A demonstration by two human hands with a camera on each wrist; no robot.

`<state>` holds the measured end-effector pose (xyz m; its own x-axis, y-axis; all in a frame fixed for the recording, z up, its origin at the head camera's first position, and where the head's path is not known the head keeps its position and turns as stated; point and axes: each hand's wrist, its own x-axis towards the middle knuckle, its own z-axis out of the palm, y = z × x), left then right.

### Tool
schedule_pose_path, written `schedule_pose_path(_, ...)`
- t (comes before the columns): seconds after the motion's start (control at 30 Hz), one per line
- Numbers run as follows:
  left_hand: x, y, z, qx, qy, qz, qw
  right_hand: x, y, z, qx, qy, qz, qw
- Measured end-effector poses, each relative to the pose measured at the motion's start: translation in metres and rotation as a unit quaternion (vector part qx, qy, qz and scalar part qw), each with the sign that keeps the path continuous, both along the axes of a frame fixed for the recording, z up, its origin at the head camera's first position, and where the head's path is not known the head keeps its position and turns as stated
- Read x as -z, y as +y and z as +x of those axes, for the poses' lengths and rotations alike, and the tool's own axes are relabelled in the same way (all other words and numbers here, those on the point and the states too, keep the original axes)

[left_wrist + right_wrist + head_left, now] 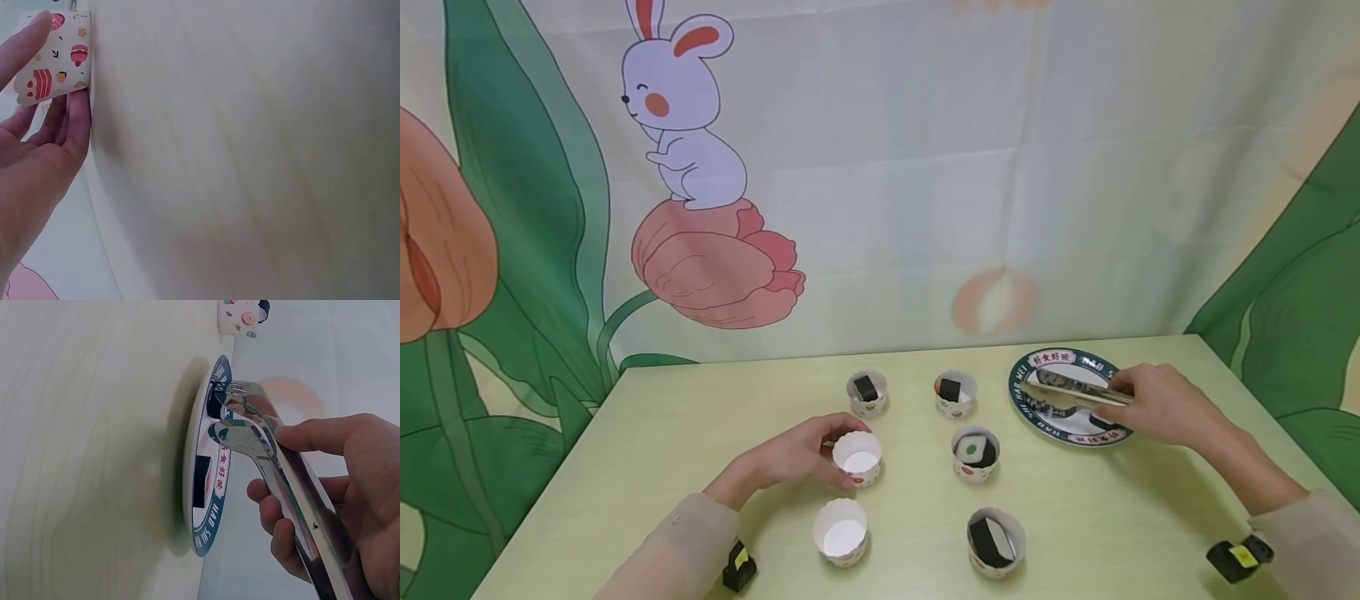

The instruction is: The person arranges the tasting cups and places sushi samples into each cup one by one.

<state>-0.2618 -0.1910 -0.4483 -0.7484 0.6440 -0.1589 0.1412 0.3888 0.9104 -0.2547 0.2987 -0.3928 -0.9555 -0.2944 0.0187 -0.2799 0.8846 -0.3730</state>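
Note:
My left hand (793, 454) holds a white paper baking cup (859, 473) near the table's middle, thumb on the near side and fingers round the far side. Cake and sweet prints show on that cup (61, 59) in the left wrist view. In my right hand (1168, 408) are metal serving tongs (1078, 390), reaching over a blue-rimmed plate (1022, 417). Their tips are parted, right by a dark-wrapped sushi piece (214, 407) at the plate's far part. Another sushi piece (201, 481), black with a pale and pink face, lies nearer on the plate.
An empty paper cup (840, 533) stands in front of the held one. Cups with sushi stand at the back left (868, 407), back middle (955, 408), centre (976, 473) and front (996, 571). A printed curtain (880, 183) hangs behind the table (700, 417).

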Motion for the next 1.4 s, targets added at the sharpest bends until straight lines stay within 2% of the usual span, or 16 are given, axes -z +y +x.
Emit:
schedule_pose_path(0.43,-0.003,0.001,0.002,-0.005,-0.006,-0.004,1.0000,0.000,-0.002,0.001,-0.004,-0.009,-0.005,1.000)
schedule_pose_path(0.73,0.000,0.001,-0.001,-0.004,-0.002,-0.003,1.0000,-0.004,0.001,0.003,-0.015,0.014,-0.008,1.000)
schedule_pose_path(1.07,-0.004,0.002,0.001,0.001,0.007,-0.017,0.9998,-0.015,-0.002,0.006,-0.012,0.021,-0.021,0.999)
schedule_pose_path(1.4,-0.005,0.002,0.001,-0.003,0.014,-0.029,0.9995,-0.025,-0.013,0.012,-0.027,0.030,-0.029,0.999)
